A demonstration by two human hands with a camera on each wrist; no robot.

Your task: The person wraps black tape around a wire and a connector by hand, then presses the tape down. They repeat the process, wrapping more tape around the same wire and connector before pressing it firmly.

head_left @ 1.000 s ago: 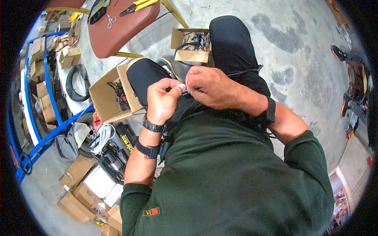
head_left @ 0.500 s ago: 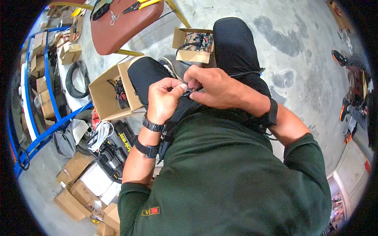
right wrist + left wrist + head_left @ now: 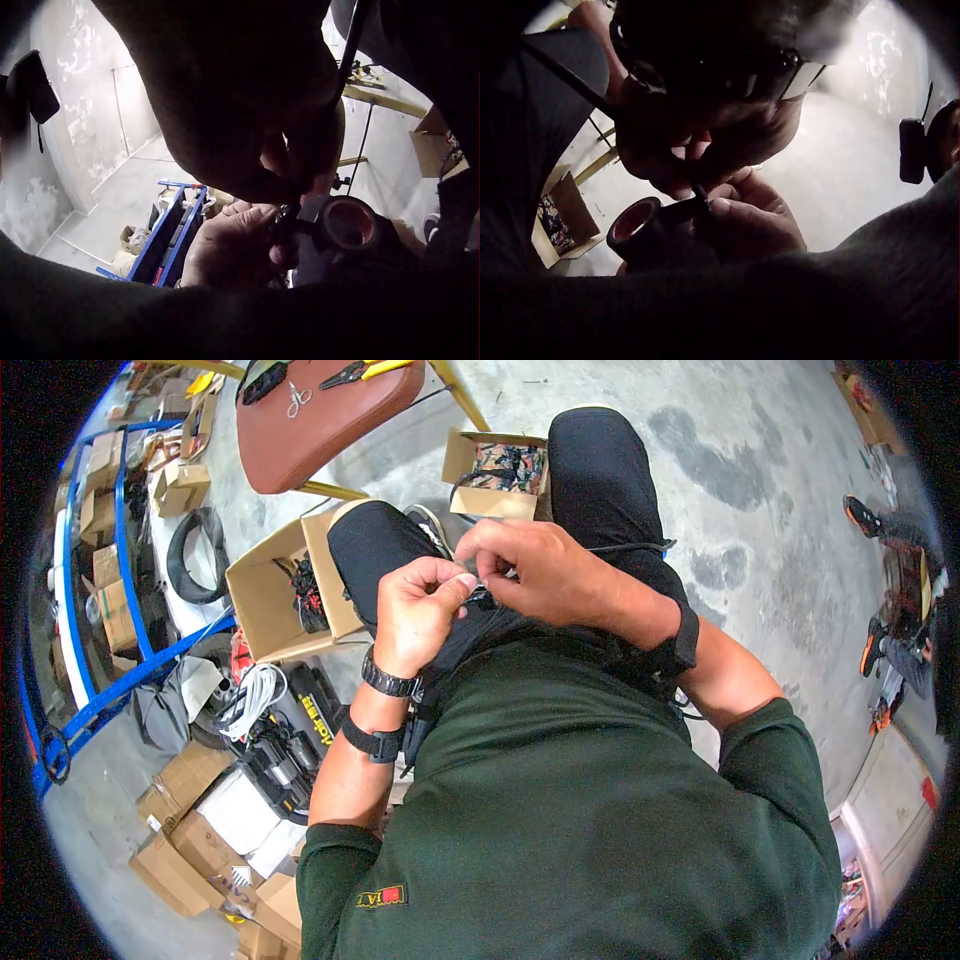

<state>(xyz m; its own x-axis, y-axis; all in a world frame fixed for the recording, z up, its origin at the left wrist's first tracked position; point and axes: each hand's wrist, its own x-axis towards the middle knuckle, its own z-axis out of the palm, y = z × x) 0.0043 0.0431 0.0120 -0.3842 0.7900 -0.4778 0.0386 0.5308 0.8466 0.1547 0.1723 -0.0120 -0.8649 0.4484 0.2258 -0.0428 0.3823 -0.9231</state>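
My left hand (image 3: 415,615) and right hand (image 3: 545,575) meet over my lap, fingertips almost together. Between them, in the wrist views, is a black cable (image 3: 352,52) with a dark joint (image 3: 705,200). The left thumb and forefinger pinch it there, and the right fingertips grip it close by. From the joint a short strip of black tape (image 3: 681,210) leads to a tape roll (image 3: 617,229) with a reddish core, hanging beside the fingers. In the head view the hands mostly hide the joint and roll.
An open carton (image 3: 250,600) with dark and red cables stands left of my knee; a smaller carton (image 3: 460,458) of cables is ahead. A brown chair (image 3: 330,435) bears scissors (image 3: 298,400) and yellow-handled pliers (image 3: 350,374). Blue shelving (image 3: 130,550) lines the left.
The right fingers spread apart from the joint half a second ago and have closed on it again, the hand slightly higher. The left hand keeps its pinch with barely any movement.
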